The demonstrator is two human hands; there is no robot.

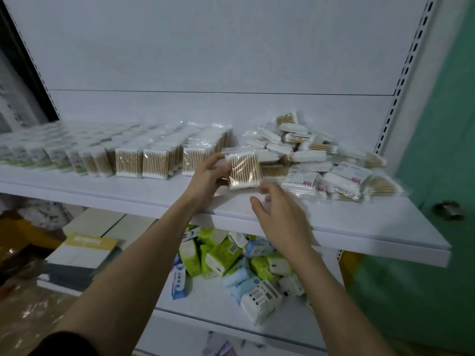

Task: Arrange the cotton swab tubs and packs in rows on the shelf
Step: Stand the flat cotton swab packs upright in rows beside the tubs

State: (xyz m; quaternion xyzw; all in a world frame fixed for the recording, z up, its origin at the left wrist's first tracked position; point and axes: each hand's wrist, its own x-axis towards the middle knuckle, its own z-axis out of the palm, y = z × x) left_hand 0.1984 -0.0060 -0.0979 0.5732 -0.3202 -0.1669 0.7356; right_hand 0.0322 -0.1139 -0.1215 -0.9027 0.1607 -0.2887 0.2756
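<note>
Shelf [108, 187]: upright rows [154, 160] fill stretch left of loose pile [316, 160]; pile unsorted, roughly a third left.

Left hand [208, 176] pinches clear pack [244, 169] of wooden-stemmed swabs, just left of pile, at row end.

Right hand [280, 214] before pile, fingers relaxed, empty.

Far-left packs blurred, possibly tubs.

glossy clear plastic swab pack [244, 169], wooden sticks, smooth matt white shelf [359, 227]
</note>
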